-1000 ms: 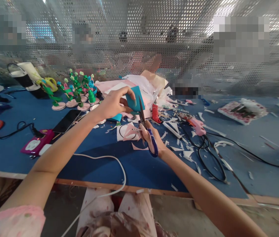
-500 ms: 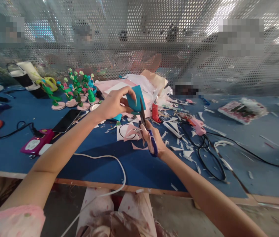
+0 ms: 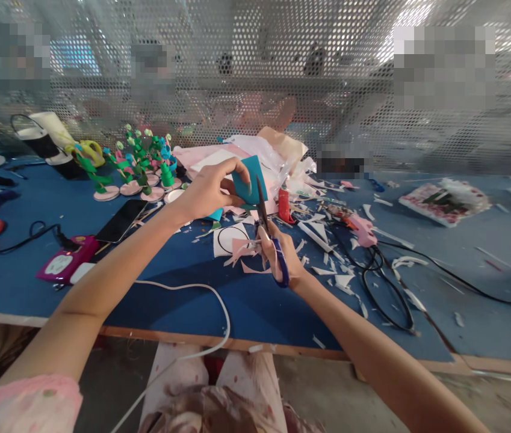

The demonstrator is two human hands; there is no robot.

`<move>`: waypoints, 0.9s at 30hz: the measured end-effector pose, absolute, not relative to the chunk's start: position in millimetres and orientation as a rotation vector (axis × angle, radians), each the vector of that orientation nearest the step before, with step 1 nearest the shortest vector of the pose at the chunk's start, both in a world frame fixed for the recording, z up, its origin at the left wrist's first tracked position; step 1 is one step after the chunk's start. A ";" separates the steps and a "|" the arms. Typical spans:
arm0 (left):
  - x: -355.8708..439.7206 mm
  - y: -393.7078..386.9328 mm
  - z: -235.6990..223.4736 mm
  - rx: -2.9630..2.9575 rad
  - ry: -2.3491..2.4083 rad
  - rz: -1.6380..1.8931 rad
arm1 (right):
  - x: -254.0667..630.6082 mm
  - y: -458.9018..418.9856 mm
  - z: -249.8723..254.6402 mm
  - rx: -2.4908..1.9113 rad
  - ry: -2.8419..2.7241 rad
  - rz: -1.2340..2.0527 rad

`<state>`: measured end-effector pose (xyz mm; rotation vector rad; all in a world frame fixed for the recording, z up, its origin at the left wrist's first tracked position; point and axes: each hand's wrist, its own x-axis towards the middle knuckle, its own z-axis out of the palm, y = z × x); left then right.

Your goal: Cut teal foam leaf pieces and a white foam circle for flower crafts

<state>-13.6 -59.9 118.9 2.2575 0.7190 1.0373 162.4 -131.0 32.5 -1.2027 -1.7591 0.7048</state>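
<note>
A square of blue paper (image 3: 255, 177) is pinched between the thumb and fingers of my left hand (image 3: 216, 187), raised above the table. My right hand (image 3: 284, 249) grips blue-handled scissors (image 3: 262, 207), their dark blades pointing up at the paper's right part. Whether the blades have bitten into the paper cannot be made out. Beneath my hands lies a white paper with a black circle drawn on it (image 3: 224, 240), and pink paper strips (image 3: 239, 248) hang or lie beside my right hand.
Paper flower models (image 3: 140, 162) on pink discs stand at back left. A phone (image 3: 123, 221) and a purple power strip (image 3: 68, 260) lie left, with a white cable (image 3: 192, 285). Paper scraps (image 3: 325, 272) and a pink glue gun (image 3: 362, 230) lie right. A perforated screen (image 3: 255, 72) rises behind.
Both hands keep nearly the same place, with the blue paper and scissors shifted very slightly. The pink strips below have dropped lower, uncovering more of the drawn circle.
</note>
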 end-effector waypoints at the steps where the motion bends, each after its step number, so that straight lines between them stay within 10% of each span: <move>1: -13.7 -59.9 118.7 2.253 0.721 1.036 | 162.3 -131.2 32.8 -1.205 -1.761 0.696; 27: -14.4 -59.9 118.0 2.277 0.764 1.027 | 166.2 -128.3 17.6 -1.170 -1.763 0.709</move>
